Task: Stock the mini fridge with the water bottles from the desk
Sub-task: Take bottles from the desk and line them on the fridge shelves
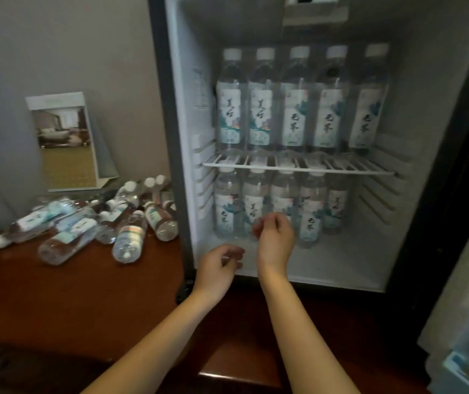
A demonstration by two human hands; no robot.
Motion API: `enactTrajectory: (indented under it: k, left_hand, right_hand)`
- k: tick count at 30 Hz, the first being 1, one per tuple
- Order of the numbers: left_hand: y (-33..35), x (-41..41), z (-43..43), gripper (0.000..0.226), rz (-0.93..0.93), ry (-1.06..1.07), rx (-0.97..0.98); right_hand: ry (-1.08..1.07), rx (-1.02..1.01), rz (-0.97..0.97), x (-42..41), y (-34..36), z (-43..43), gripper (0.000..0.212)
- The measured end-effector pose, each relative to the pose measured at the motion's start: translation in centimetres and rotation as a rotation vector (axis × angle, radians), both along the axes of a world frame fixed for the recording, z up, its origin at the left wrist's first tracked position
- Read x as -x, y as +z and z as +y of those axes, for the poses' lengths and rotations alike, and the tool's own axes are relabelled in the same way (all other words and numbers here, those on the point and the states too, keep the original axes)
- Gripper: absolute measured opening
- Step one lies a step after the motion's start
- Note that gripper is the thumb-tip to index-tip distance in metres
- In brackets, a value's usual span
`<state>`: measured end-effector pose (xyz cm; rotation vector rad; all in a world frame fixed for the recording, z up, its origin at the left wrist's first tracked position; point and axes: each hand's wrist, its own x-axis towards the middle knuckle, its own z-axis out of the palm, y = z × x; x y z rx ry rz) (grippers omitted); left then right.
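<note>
White inside, the open mini fridge (415, 89) holds two rows of upright water bottles: five on the wire shelf (298, 168), caps up, and five on the floor beneath. A pile of bottles on the desk (91, 223) lies on its sides, long axes level, pointing various ways; the count there is unclear. A brochure stand (64, 137) stands behind the pile. Both hands are empty, fingers loosely curled: left hand (217, 270) at the fridge's lower edge, right hand (276, 237) just before the lower row.
</note>
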<state>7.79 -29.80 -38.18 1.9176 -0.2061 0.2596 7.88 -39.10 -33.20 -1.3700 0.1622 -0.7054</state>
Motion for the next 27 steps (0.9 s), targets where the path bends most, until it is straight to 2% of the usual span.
enactTrajectory:
  k: [8, 11, 15, 21, 24, 27]
  left_hand:
    - [-0.5, 1.3, 11.1, 0.035, -0.046, 0.210, -0.176]
    - [-0.6, 1.0, 14.9, 0.042, -0.005, 0.313, -0.142]
    - [-0.9, 0.4, 19.0, 0.031, 0.038, 0.400, -0.089]
    - [-1.9, -0.5, 22.0, 0.038, 0.077, 0.457, -0.059]
    - [-2.3, -1.4, 22.5, 0.036, 0.080, 0.473, -0.015]
    - [-2.7, -3.1, 22.5, 0.029, 0.072, 0.475, -0.018]
  right_hand:
    - [0.398, 0.183, 0.082, -0.2, -1.7, 10.0, 0.034]
    - [0.487, 0.384, 0.106, -1.1, -2.4, 13.1, 0.029]
    - [0.603, 0.510, 0.167, -2.5, -3.2, 16.1, 0.017]
    - [0.641, 0.633, 0.228, -5.0, -4.5, 19.4, 0.009]
    - [0.551, 0.784, 0.261, -6.7, -5.4, 20.6, 0.026]
    - [0.537, 0.820, 0.307, -7.8, -6.4, 21.1, 0.039]
